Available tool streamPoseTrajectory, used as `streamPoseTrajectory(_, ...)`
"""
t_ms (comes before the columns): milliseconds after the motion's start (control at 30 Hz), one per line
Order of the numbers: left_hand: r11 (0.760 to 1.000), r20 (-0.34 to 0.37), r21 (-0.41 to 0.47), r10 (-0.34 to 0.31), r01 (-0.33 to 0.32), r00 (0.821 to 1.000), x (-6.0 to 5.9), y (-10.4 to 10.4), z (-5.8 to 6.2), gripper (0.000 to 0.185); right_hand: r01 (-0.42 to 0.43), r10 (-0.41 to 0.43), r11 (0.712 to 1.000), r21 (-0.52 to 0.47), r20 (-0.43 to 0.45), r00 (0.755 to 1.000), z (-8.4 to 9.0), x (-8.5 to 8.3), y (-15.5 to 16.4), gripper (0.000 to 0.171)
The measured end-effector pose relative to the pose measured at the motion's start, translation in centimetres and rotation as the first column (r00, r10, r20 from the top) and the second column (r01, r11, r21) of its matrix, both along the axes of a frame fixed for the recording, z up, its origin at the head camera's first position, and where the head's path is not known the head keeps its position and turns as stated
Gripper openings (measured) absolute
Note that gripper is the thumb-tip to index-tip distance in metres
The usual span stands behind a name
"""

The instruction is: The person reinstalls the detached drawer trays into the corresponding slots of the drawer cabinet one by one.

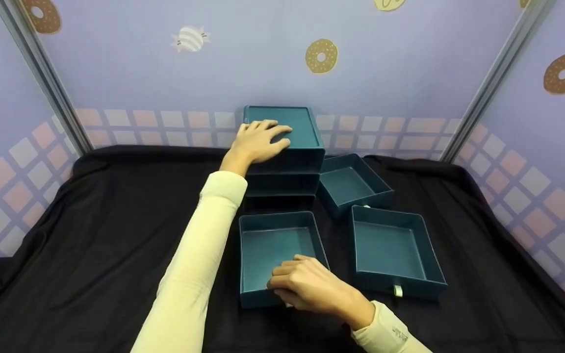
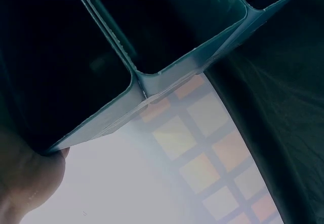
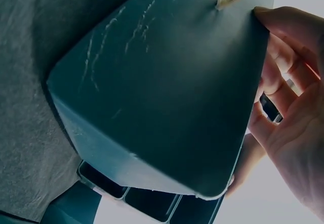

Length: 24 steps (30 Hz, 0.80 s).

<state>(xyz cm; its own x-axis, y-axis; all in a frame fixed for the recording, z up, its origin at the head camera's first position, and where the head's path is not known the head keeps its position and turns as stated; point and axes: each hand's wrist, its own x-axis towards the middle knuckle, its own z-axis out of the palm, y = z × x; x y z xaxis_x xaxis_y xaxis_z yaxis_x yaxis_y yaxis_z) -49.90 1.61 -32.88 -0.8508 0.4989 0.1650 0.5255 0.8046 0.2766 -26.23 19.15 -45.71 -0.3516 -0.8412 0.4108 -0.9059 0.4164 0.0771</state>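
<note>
Held by its front rim in the right grip (image 1: 307, 284), with thumb against the outer face and fingers inside: the near teal drawer (image 1: 268, 250), set open-topped on black cloth (image 1: 91, 235) in front of the open-fronted teal cabinet (image 1: 307, 125). Resting the left grip (image 1: 258, 142) on the cabinet's top, fingers extended and clasping nothing. To the right, just beside the near drawer, a second drawer (image 1: 390, 252) with a pale pull tab (image 1: 398, 291); behind that, askew beside the cabinet, a third drawer (image 1: 348, 184). Farther back, a lavender wall (image 1: 258, 73) printed with doughnuts.
</note>
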Motion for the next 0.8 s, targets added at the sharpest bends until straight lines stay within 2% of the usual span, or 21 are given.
streamPoseTrajectory(333, 1.000, 0.016, -0.022, 0.002, -0.001, 1.000, 0.0, 0.0, 0.3, 0.058, 0.016, -0.017, 0.999, -0.028, -0.054, 0.998, 0.1, -0.4, 0.1, 0.012)
streamPoseTrajectory(800, 1.000, 0.010, -0.011, -0.001, 0.001, 1.000, -0.2, 0.2, 0.3, 0.057, 0.058, -0.067, 0.994, -0.090, -0.098, 0.993, -1.1, -1.6, 0.2, 0.013)
